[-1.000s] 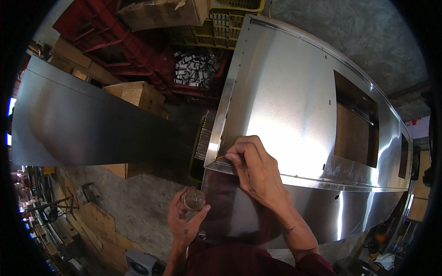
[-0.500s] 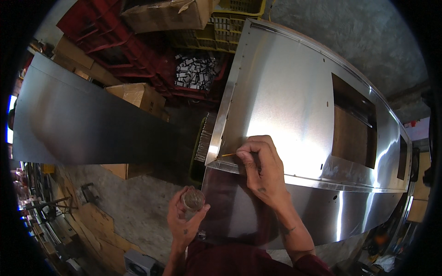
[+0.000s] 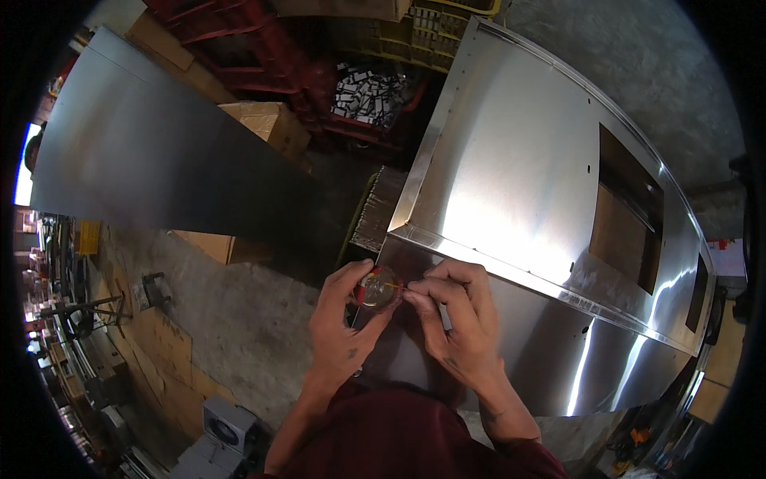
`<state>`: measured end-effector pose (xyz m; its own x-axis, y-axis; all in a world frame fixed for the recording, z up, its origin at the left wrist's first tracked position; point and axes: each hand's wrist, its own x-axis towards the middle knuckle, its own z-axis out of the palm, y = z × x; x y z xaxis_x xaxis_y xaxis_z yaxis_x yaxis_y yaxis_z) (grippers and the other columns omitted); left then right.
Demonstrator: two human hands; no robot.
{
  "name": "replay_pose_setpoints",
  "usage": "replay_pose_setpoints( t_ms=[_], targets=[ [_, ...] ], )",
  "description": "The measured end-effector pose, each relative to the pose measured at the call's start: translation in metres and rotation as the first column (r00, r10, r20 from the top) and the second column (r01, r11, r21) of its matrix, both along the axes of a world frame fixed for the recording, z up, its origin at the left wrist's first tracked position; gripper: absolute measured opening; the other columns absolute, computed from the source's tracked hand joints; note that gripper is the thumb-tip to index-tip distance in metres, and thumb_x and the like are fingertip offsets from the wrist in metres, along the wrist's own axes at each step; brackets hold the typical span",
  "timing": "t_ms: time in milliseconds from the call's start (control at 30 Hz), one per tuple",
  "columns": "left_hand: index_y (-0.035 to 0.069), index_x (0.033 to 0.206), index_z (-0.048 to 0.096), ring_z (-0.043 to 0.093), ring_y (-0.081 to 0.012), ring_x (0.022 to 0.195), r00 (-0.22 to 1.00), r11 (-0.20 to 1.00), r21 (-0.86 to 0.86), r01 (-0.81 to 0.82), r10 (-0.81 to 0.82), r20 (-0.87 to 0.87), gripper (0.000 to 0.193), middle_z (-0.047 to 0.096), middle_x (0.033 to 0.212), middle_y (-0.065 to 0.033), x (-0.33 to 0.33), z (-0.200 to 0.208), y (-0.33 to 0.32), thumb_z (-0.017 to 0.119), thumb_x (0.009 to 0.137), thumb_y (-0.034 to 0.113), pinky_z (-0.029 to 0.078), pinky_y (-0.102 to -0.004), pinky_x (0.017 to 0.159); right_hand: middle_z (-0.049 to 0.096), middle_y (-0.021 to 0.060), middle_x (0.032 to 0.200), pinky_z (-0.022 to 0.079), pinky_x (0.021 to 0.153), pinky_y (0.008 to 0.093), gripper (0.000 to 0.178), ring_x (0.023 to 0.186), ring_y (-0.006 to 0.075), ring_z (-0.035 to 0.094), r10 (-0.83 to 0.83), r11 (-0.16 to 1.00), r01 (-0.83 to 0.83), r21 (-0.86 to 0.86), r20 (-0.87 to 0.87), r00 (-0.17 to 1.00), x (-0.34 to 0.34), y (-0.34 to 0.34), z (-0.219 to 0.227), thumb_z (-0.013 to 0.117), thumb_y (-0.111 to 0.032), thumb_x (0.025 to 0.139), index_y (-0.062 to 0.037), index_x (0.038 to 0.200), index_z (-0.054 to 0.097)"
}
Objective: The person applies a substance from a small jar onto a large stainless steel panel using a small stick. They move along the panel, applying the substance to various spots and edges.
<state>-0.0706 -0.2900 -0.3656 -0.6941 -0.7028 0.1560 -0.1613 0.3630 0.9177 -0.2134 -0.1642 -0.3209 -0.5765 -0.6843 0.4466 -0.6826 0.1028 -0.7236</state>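
At centre frame, the left hand [image 3: 345, 319] grips a small round jar [image 3: 377, 287]; the right hand [image 3: 459, 319] pinches a thin stick [image 3: 396, 285] into it, contents unclear.

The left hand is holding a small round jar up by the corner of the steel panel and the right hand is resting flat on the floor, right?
Not quite. The left hand does hold the small round jar by the steel panel's corner, but the right hand is not on the floor: the head view shows it raised beside the jar, fingertips pinching a thin stick at its mouth.
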Motion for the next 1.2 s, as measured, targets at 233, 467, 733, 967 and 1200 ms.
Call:
replay_pose_setpoints(
  t_ms=[233,467,733,967,1200],
  targets=[
    [0.006,0.147,0.069,0.075,-0.0317,0.127,0.999,0.999,-0.038,0.025,-0.026,-0.027,0.068,0.072,0.145,-0.0181,0.005,0.009,0.003,0.097,0.085,0.0,0.063,-0.0388,0.102,0.067,0.0133,0.119,0.061,0.074,0.0389,0.023,0.094,0.0266,0.073,0.014,0.999,-0.015,0.037,0.028,1.0,0.01,0.0,-0.002,0.09,-0.003,0.094,-0.0017,0.112,0.077],
    [0.006,0.146,0.07,0.075,-0.0313,0.126,1.0,0.998,-0.057,0.015,-0.016,-0.02,0.069,0.072,0.144,-0.0182,0.009,0.008,0.005,0.098,0.084,0.002,0.063,-0.0386,0.101,0.067,0.0153,0.118,0.06,0.078,0.0399,0.02,0.098,0.0294,0.072,-0.007,1.0,0.009,-0.02,0.1,0.995,0.01,0.004,0.006,0.086,0.001,0.095,-0.0017,0.112,0.076],
    [0.0,0.152,0.061,0.07,-0.0226,0.131,1.0,0.996,0.091,0.013,-0.014,0.009,0.068,0.067,0.147,-0.0147,0.015,0.0,0.007,0.091,0.091,-0.006,0.061,-0.0361,0.109,0.063,0.0158,0.11,0.055,0.089,0.0387,0.009,0.098,0.031,0.065,-0.123,0.979,0.142,-0.147,0.129,0.984,-0.089,-0.017,-0.011,0.067,0.007,0.105,0.0018,0.112,0.063],
    [0.0,0.155,0.057,0.07,-0.0235,0.132,1.0,0.989,0.145,-0.017,0.017,0.005,0.072,0.067,0.148,-0.0159,0.026,-0.004,0.009,0.091,0.092,-0.006,0.059,-0.0379,0.112,0.063,0.0197,0.112,0.055,0.087,0.0435,0.007,0.096,0.0351,0.066,-0.012,1.0,0.011,0.003,0.214,0.977,-0.131,-0.047,-0.039,0.064,-0.002,0.112,0.0029,0.114,0.061],
    [0.0,0.156,0.057,0.069,-0.0244,0.134,0.998,0.982,0.183,-0.056,0.055,0.013,0.071,0.068,0.148,-0.0174,0.031,-0.002,0.011,0.091,0.093,-0.004,0.059,-0.0384,0.114,0.063,0.0198,0.112,0.054,0.089,0.0458,0.01,0.097,0.038,0.065,-0.009,0.998,-0.002,0.066,0.163,0.987,-0.128,-0.045,-0.043,0.065,-0.006,0.113,0.003,0.114,0.063]
  ],
)
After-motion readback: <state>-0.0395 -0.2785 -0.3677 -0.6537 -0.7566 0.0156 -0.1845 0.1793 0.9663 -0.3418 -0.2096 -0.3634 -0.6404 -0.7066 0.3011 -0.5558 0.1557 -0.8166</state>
